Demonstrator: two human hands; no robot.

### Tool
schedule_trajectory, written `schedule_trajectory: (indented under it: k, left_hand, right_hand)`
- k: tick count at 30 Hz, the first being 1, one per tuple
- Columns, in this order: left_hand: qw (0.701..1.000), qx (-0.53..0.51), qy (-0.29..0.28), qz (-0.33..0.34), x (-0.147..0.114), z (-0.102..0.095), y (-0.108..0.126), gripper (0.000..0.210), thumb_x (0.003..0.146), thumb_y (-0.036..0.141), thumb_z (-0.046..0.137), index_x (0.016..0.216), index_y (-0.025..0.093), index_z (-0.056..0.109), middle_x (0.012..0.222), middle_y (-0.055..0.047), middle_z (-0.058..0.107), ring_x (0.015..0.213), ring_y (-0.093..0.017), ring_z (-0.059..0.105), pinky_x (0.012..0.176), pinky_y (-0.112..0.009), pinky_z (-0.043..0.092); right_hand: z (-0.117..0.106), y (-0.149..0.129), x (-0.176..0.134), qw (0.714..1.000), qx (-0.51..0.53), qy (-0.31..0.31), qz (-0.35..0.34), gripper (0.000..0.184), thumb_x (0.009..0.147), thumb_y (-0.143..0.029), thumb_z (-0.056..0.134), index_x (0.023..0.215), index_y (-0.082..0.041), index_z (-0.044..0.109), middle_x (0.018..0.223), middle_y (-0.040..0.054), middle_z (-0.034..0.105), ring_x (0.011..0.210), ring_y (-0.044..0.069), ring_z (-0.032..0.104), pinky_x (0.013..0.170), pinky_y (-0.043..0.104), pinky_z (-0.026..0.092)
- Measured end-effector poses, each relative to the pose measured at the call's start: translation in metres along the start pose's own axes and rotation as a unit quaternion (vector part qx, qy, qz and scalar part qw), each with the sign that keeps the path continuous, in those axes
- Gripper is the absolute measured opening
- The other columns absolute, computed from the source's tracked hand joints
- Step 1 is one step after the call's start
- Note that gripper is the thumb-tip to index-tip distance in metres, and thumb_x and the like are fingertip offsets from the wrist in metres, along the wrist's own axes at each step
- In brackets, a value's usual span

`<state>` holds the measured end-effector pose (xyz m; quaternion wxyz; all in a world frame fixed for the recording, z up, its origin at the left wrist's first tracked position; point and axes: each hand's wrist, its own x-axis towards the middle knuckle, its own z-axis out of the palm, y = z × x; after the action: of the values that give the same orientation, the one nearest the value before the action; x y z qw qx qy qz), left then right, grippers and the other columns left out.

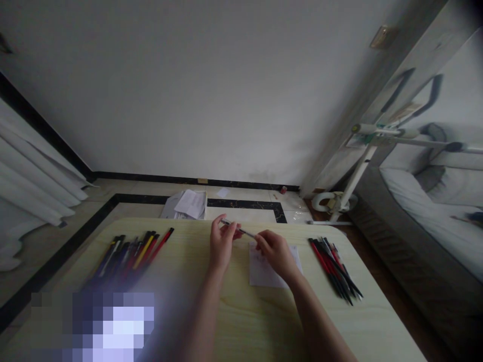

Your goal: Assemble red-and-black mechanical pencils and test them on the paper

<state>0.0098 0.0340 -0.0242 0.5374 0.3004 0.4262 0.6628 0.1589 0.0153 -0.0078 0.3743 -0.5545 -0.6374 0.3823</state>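
A slim pen (247,233) is held in the air between my two hands, above the far part of the wooden table (241,322). My left hand (222,241) closes its thumb and fingers around one end. At the other end, my right hand (277,251) pinches the pen between thumb and fingertips. Whether its cap is on is too small to tell. Beneath my right hand lies a white sheet of paper (260,274), partly hidden by the hand and wrist.
Several pens (141,251) lie side by side at the table's left, and another bunch of pens (334,269) lies at the right. Beyond the far edge, papers (190,203) rest in a box on the floor. Exercise equipment (358,176) and a sofa (426,201) stand to the right.
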Motion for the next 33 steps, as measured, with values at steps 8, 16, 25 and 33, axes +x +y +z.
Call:
schedule_trajectory:
  k: [8, 16, 25, 33]
  left_hand:
    - [1.0, 0.002, 0.006, 0.003, -0.0005, 0.0011, 0.0009, 0.05, 0.069, 0.032, 0.062, 0.111, 0.017, 0.04, 0.078, -0.006, 0.065, 0.061, -0.015, 0.062, 0.06, -0.031, 0.05]
    - [1.0, -0.006, 0.017, 0.009, 0.0009, 0.0002, -0.0008, 0.053, 0.068, 0.032, 0.063, 0.113, 0.018, 0.038, 0.077, -0.006, 0.065, 0.06, -0.014, 0.061, 0.059, -0.029, 0.05]
    - [1.0, -0.014, 0.018, 0.009, 0.0011, 0.0, -0.001, 0.05, 0.069, 0.031, 0.063, 0.111, 0.019, 0.039, 0.078, -0.006, 0.065, 0.061, -0.013, 0.061, 0.06, -0.029, 0.05]
    - [0.999, -0.01, 0.029, 0.013, 0.0003, 0.0014, 0.0008, 0.052, 0.068, 0.031, 0.064, 0.111, 0.018, 0.037, 0.077, -0.006, 0.066, 0.06, -0.014, 0.062, 0.06, -0.03, 0.05]
  right_hand:
    - [-0.0019, -0.0003, -0.0005, 0.998, -0.041, 0.007, -0.036, 0.02, 0.076, -0.035, 0.054, 0.082, -0.016, 0.056, 0.061, -0.0008, 0.053, 0.054, 0.011, 0.047, 0.05, 0.021, 0.036]
    - [-0.0003, 0.0007, 0.0002, 0.999, -0.016, 0.013, -0.038, 0.022, 0.074, -0.035, 0.058, 0.086, -0.018, 0.054, 0.062, -0.0022, 0.051, 0.055, 0.011, 0.047, 0.05, 0.021, 0.036]
    - [-0.0012, -0.0021, -0.0012, 0.997, -0.024, 0.035, -0.057, 0.02, 0.074, -0.033, 0.058, 0.086, -0.018, 0.054, 0.061, -0.0019, 0.053, 0.054, 0.011, 0.048, 0.051, 0.022, 0.038]
    - [0.0012, -0.0038, -0.0029, 0.994, -0.094, 0.028, -0.045, 0.023, 0.084, -0.036, 0.044, 0.074, -0.018, 0.055, 0.061, 0.0005, 0.058, 0.054, 0.012, 0.052, 0.051, 0.021, 0.037]
